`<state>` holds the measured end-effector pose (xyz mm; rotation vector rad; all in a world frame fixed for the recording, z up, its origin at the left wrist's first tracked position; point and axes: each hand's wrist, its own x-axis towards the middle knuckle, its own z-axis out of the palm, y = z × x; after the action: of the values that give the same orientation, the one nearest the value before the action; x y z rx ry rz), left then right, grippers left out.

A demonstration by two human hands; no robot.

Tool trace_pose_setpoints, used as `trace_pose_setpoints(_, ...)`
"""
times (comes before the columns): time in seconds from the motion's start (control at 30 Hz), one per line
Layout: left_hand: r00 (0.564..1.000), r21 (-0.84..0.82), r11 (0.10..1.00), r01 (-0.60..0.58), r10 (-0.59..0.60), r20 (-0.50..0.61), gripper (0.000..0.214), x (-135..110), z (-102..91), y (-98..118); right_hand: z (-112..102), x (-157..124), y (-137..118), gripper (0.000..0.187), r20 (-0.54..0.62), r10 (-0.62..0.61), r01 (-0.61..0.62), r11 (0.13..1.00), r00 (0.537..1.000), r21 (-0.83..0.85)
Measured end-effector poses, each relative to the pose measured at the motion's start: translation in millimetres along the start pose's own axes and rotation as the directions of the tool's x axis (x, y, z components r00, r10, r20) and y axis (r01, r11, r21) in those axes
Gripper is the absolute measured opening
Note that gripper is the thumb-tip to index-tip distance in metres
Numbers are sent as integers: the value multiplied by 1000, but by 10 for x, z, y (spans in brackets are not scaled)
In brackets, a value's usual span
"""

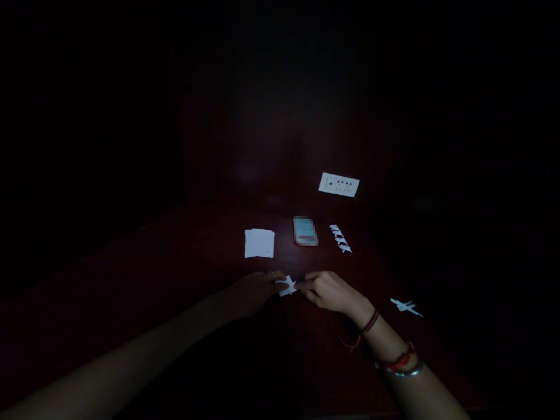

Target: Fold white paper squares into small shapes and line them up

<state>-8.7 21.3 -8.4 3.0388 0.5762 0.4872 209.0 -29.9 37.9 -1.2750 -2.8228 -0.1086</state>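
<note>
Between my two hands is a small white folded paper star (pixel 287 285), low over the dark red table. My left hand (pixel 261 287) pinches its left side, thumb and finger closed on the paper. From the right, my right hand (pixel 324 289) touches the star's right point with a fingertip; the other fingers are curled in. Whether the right fingers also grip the paper is hard to see in the dim light. Beyond my left hand lies a stack of white square paper (pixel 259 242).
A row of several folded white paper pieces (pixel 340 238) lies at the back right, beside a blurred light-blue box or pack (pixel 305 231). Loose white paper strips (pixel 406 306) lie right of my right forearm. A white socket panel (pixel 339 184) is on the back wall. The surroundings are very dark.
</note>
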Motion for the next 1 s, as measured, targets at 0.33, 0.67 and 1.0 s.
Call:
trace_pose_setpoints(0.33, 1000, 0, 1000, 6, -6, 14, 49, 10, -39, 45, 21, -25, 1, 28, -25, -3, 4, 999, 1000, 53)
trace_pose_setpoints(0.67, 1000, 35, 999, 7, -7, 20, 49, 11, -34, 57, 45, -14, 39, 26, -38, -30, 34, 995, 999, 91)
trace_pose_setpoints(1.0, 1000, 81, 997, 9, -8, -9, 49, 31, -30, 95, 36, -7, 7, 23, -80, -50, 59, 992, 996, 112)
